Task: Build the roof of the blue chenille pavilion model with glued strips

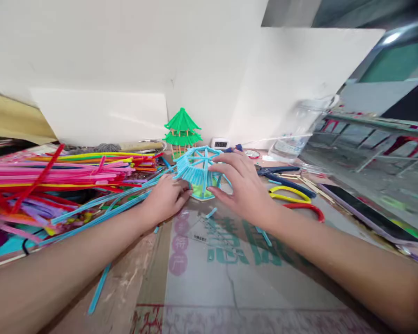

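A light-blue pipe-cleaner roof model (197, 172) stands in the middle of the work surface. It has a spoked frame, with close-set strips covering its left side and a green patch low inside. My left hand (169, 197) is closed at the model's lower left edge, the fingers curled against it. Around the right side curves my right hand (242, 183), thumb low and fingertips higher on the frame. Long blue pipe cleaners (125, 202) run out to the left of my left hand. Short blue cut pieces (211, 213) lie in front.
Behind stands a green tiered pagoda model (182, 127), beside a small digital timer (220, 143). Bundled coloured pipe cleaners (55, 174) fill the left. On the right are dark-handled pliers (282, 170), scissors with yellow and red handles (304, 207), a phone (365, 211) and a clear plastic jug (296, 132).
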A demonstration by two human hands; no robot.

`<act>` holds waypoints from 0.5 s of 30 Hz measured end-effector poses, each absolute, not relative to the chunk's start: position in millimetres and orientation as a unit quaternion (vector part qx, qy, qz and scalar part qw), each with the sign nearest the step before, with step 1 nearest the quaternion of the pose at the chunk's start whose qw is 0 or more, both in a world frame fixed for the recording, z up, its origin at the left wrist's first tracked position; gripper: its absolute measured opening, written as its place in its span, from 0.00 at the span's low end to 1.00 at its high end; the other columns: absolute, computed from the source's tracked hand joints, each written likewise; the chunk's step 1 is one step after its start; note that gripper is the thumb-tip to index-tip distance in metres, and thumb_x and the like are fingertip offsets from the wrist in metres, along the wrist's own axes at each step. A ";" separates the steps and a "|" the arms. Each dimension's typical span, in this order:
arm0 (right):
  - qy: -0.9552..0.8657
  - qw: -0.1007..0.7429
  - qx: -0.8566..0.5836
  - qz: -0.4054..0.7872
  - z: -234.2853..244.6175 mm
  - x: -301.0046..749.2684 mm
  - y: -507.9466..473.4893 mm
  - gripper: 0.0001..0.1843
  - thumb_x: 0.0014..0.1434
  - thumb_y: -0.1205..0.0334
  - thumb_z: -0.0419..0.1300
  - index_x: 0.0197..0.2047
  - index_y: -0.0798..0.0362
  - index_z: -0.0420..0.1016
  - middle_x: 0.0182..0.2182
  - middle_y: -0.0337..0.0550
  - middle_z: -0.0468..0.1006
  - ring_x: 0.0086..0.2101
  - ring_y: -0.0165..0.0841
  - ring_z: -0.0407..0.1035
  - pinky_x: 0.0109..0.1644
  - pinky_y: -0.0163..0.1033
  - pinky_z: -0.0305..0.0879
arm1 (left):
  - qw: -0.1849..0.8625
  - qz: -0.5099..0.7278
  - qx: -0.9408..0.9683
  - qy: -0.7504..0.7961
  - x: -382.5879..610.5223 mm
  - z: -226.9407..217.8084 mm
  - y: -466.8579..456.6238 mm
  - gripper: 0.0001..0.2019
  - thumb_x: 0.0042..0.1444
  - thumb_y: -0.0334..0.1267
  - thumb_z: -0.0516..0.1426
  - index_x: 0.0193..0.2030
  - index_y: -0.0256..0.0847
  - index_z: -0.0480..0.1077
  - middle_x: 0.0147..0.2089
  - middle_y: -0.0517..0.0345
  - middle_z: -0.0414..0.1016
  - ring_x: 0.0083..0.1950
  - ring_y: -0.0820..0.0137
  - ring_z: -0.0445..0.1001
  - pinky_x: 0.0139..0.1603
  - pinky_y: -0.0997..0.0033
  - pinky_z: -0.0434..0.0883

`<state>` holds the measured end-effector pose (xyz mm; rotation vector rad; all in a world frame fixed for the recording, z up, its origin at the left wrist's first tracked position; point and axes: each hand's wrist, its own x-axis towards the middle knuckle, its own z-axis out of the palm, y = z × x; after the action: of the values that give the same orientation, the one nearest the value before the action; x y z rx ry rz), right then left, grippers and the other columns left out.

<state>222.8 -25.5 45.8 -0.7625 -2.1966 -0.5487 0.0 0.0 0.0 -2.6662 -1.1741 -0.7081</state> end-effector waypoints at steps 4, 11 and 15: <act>-0.853 0.397 -0.266 -0.210 41.6 228.8 -27.2 0.28 0.57 0.53 0.63 0.56 0.54 0.61 0.52 0.55 0.72 0.54 0.45 0.64 0.63 0.58 0.54 | 0.063 -0.230 -0.888 -0.393 0.3 0.8 -0.1 0.12 0.64 0.39 0.50 0.34 0.39 0.69 0.36 0.54 0.76 0.40 0.62 0.71 0.43 0.61 0.61; -0.858 0.358 -0.275 -0.246 34.7 233.3 -26.2 0.23 0.59 0.54 0.61 0.56 0.52 0.64 0.57 0.56 0.68 0.59 0.45 0.60 0.66 0.59 0.50 | 0.063 -0.231 -0.887 -0.396 -0.2 1.1 -1.0 0.11 0.64 0.40 0.50 0.35 0.39 0.69 0.37 0.54 0.76 0.41 0.61 0.71 0.43 0.60 0.61; -0.860 0.355 -0.278 -0.239 33.6 232.7 -25.8 0.24 0.60 0.56 0.60 0.58 0.51 0.62 0.57 0.55 0.68 0.59 0.45 0.59 0.66 0.60 0.49 | 0.060 -0.234 -0.885 -0.398 0.1 1.0 -1.2 0.12 0.64 0.40 0.50 0.35 0.39 0.70 0.36 0.54 0.76 0.40 0.62 0.71 0.43 0.60 0.60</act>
<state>232.7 -25.8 33.6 -0.7170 -2.2216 -0.6174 0.1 -1.2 1.0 -2.6795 -1.2044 -0.7079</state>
